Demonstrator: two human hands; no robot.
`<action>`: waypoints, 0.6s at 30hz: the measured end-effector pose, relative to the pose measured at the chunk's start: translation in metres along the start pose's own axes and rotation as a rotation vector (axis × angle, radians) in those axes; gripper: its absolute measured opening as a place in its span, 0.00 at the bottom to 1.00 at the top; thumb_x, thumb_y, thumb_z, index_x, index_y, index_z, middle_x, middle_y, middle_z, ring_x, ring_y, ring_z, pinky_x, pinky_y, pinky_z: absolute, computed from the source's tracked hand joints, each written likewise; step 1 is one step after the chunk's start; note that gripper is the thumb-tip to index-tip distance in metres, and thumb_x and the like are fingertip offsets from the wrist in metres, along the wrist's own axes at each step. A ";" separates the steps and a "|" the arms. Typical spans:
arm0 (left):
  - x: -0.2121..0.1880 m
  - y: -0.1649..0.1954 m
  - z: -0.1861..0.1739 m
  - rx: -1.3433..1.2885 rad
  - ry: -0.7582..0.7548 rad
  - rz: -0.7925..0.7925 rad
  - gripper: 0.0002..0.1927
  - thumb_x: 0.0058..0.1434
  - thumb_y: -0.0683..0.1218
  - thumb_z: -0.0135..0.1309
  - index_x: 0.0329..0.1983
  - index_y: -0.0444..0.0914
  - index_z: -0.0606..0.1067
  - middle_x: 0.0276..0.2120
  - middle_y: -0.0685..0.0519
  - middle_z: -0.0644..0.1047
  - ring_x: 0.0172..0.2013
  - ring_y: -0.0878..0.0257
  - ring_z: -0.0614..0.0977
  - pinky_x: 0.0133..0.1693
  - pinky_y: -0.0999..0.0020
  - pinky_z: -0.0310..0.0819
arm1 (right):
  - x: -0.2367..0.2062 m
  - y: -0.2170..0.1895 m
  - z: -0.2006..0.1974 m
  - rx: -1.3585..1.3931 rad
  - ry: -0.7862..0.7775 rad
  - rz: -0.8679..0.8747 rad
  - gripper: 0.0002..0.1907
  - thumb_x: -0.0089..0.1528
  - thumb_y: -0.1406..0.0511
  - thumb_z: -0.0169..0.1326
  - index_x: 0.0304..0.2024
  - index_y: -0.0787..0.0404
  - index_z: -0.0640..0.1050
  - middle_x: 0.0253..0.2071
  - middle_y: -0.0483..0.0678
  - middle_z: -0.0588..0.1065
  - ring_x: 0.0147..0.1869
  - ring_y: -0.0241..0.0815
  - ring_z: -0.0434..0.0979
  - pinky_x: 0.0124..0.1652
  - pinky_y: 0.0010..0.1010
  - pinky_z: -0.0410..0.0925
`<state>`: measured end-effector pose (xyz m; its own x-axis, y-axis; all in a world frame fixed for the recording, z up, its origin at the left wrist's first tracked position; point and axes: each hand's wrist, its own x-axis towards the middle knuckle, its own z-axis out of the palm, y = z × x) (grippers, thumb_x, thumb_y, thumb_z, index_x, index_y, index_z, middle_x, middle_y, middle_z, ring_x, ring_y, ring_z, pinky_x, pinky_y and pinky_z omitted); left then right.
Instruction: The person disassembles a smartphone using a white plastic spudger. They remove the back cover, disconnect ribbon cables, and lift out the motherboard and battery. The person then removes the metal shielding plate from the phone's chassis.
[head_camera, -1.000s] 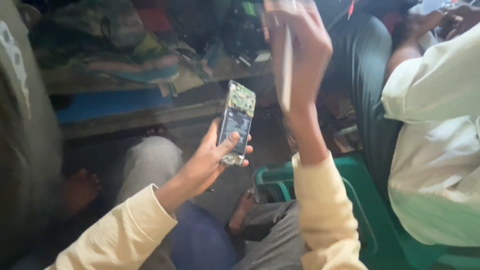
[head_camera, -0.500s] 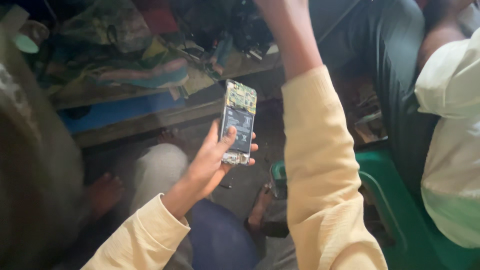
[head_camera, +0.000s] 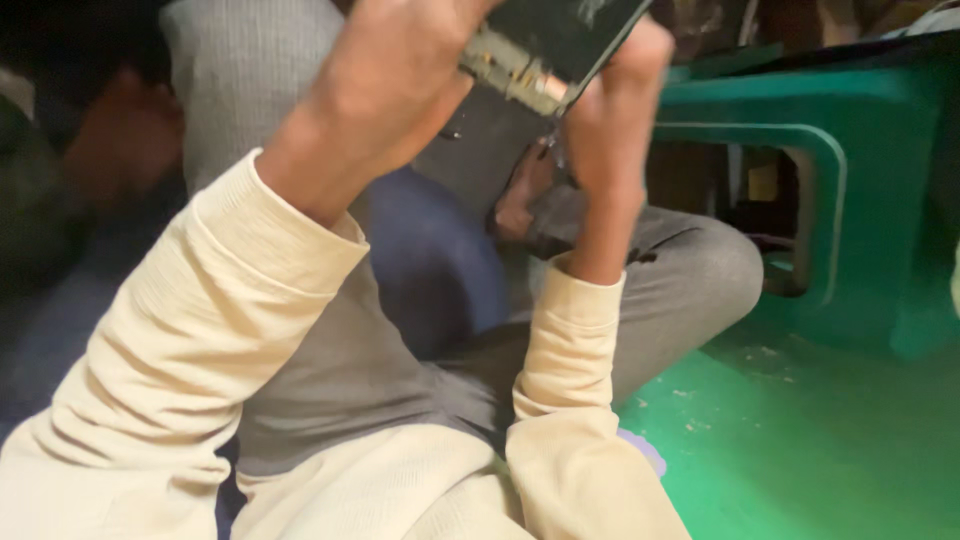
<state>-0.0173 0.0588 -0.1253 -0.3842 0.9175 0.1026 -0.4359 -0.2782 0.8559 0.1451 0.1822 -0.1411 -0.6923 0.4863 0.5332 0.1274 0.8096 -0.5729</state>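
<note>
Bridging both hands (head_camera: 400, 90): opened phone (head_camera: 550, 40)

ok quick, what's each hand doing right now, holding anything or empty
left hand: closed on the left end of the opened phone.
right hand: closed on the same phone's right edge, fingers curled around it.

Right hand (head_camera: 610, 120) now down on the opened phone (head_camera: 555, 45) too.

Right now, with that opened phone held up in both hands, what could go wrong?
The opened phone has bare circuitry at its lower edge; the left hand may touch it and harm it. It is held in the air over the knees, so a slip by the right hand might drop it onto the green floor.
</note>
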 end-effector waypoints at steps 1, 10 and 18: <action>0.001 -0.002 0.002 0.064 -0.022 -0.003 0.17 0.64 0.38 0.49 0.56 0.32 0.74 0.42 0.48 0.78 0.42 0.57 0.80 0.42 0.65 0.74 | -0.003 0.002 -0.001 -0.083 -0.025 -0.076 0.05 0.63 0.74 0.57 0.38 0.66 0.72 0.34 0.56 0.72 0.37 0.55 0.71 0.39 0.41 0.65; -0.002 -0.001 0.017 -0.096 0.008 0.016 0.04 0.74 0.39 0.52 0.47 0.32 0.76 0.36 0.54 0.79 0.36 0.66 0.80 0.40 0.70 0.73 | 0.000 0.014 0.020 0.534 -0.084 0.474 0.02 0.66 0.74 0.54 0.40 0.69 0.78 0.35 0.58 0.74 0.36 0.62 0.70 0.39 0.36 0.66; 0.004 0.007 0.023 -0.272 0.069 -0.066 0.08 0.79 0.42 0.53 0.52 0.31 0.74 0.43 0.51 0.79 0.41 0.67 0.80 0.47 0.70 0.77 | -0.023 0.058 0.094 0.022 -0.186 0.725 0.17 0.62 0.68 0.56 0.54 0.64 0.76 0.53 0.63 0.77 0.58 0.59 0.78 0.55 0.49 0.71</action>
<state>-0.0033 0.0668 -0.1078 -0.3984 0.9172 0.0088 -0.6605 -0.2936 0.6910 0.1020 0.1874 -0.2452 -0.5487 0.8305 -0.0957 0.5846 0.2994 -0.7541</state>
